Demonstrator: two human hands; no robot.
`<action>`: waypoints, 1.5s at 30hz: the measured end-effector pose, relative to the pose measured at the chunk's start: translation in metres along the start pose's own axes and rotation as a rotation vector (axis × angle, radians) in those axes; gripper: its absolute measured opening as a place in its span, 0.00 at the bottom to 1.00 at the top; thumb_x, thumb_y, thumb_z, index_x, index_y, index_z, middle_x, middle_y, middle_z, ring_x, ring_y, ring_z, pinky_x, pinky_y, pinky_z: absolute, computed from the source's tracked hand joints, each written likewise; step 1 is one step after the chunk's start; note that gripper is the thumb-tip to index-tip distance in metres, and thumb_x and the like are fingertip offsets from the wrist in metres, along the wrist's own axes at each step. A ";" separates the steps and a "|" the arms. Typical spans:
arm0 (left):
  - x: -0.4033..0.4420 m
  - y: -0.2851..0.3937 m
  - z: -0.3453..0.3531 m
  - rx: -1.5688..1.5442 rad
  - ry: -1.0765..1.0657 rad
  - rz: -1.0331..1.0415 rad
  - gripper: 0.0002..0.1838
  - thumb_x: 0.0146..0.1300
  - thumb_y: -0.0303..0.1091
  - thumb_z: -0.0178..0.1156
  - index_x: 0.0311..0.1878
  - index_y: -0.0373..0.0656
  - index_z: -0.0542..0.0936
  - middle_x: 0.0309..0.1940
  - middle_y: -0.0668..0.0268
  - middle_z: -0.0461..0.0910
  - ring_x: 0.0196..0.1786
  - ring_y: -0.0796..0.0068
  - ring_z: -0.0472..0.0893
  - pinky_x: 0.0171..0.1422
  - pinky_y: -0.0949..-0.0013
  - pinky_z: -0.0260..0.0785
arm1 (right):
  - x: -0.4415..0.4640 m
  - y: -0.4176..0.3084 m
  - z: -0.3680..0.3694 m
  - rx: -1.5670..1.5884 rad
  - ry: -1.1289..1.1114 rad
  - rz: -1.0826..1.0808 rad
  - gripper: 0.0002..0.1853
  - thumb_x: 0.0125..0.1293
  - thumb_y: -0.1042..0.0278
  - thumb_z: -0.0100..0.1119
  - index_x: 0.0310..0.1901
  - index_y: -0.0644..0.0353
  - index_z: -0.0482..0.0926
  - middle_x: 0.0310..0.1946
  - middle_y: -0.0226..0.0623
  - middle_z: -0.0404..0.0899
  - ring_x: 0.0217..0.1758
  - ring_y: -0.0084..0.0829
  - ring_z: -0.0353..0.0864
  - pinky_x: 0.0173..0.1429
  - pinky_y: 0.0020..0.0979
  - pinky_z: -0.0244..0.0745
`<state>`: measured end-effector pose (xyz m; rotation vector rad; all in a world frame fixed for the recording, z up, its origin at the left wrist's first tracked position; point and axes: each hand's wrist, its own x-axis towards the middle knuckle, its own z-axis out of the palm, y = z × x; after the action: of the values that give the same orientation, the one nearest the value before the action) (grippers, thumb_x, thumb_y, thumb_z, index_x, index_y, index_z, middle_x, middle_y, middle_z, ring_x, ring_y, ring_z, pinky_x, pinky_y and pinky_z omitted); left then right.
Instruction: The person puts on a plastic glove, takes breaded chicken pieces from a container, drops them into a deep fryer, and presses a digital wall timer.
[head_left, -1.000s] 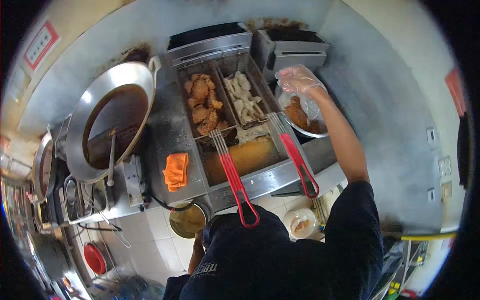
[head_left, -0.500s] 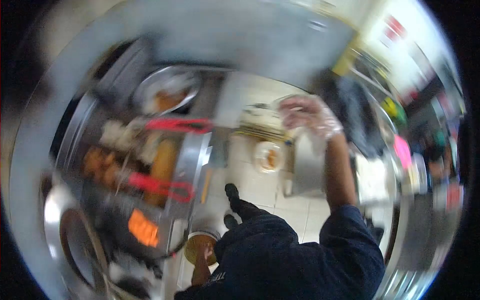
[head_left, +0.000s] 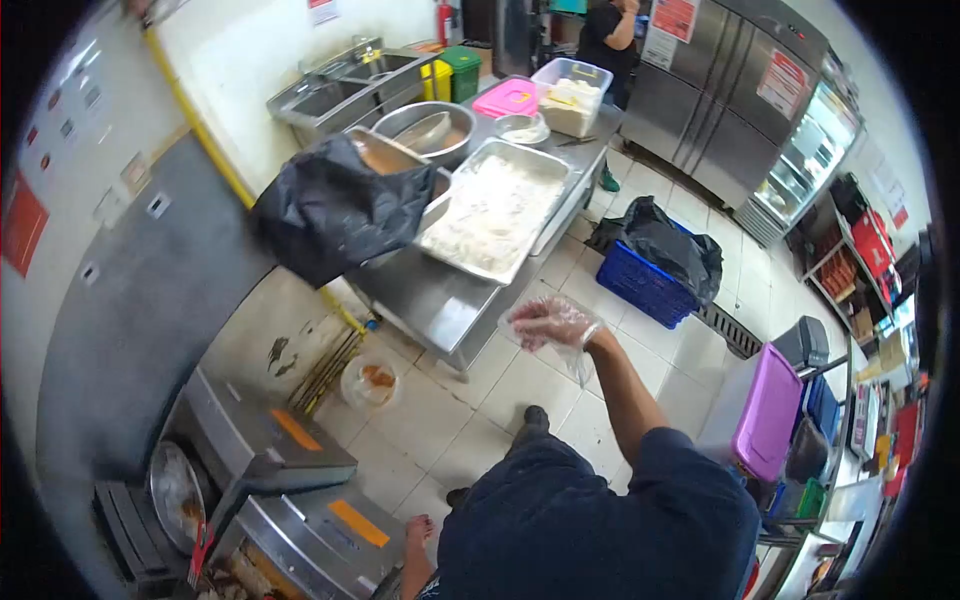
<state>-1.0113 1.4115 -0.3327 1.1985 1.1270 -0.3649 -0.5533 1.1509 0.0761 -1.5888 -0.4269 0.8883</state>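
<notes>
My right hand, in a loose clear plastic glove, hangs in the air in front of the steel table. Its fingers are loosely bent and apart, and nothing shows in them. Closest to it on the table is a steel tray of white flour-like powder. My left hand is bare and low at my side, right of a steel lid with an orange strip. Its fingers look curled in, with nothing visible in them.
A black plastic bag overhangs the table's left end, near a steel bowl. A blue crate with a black bag stands on the floor. To my right is a purple-lidded bin. A person stands at the back.
My view has swung right from the fryer area to the flour table. My gloved right hand stays raised ahead of me. My left hand is no longer at the round container.
</notes>
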 end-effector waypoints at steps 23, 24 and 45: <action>0.200 0.439 0.628 1.353 -0.881 0.191 0.22 0.57 0.46 0.53 0.52 0.45 0.69 0.41 0.66 0.71 0.47 0.68 0.72 0.51 0.61 0.65 | -0.275 0.224 -0.239 0.331 1.260 0.261 0.08 0.55 0.68 0.56 0.34 0.62 0.77 0.22 0.30 0.76 0.22 0.22 0.74 0.25 0.24 0.71; 0.196 0.442 0.643 1.379 -0.931 0.179 0.23 0.57 0.47 0.54 0.53 0.45 0.68 0.43 0.66 0.71 0.47 0.68 0.71 0.52 0.61 0.64 | -0.286 0.231 -0.228 0.338 1.359 0.337 0.09 0.56 0.67 0.55 0.34 0.63 0.77 0.22 0.30 0.76 0.22 0.22 0.74 0.25 0.24 0.71; 0.130 0.467 0.914 2.031 -1.148 0.180 0.08 0.58 0.38 0.51 0.36 0.47 0.75 0.26 0.68 0.75 0.27 0.75 0.74 0.29 0.67 0.68 | -0.220 0.250 -0.237 0.470 1.722 0.967 0.19 0.52 0.54 0.52 0.42 0.56 0.79 0.30 0.40 0.81 0.33 0.35 0.79 0.40 0.35 0.71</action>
<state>-0.1540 0.8384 -0.2434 2.1072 -0.8197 -1.9673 -0.5695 0.7796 -0.0947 -1.4837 1.7078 -0.0358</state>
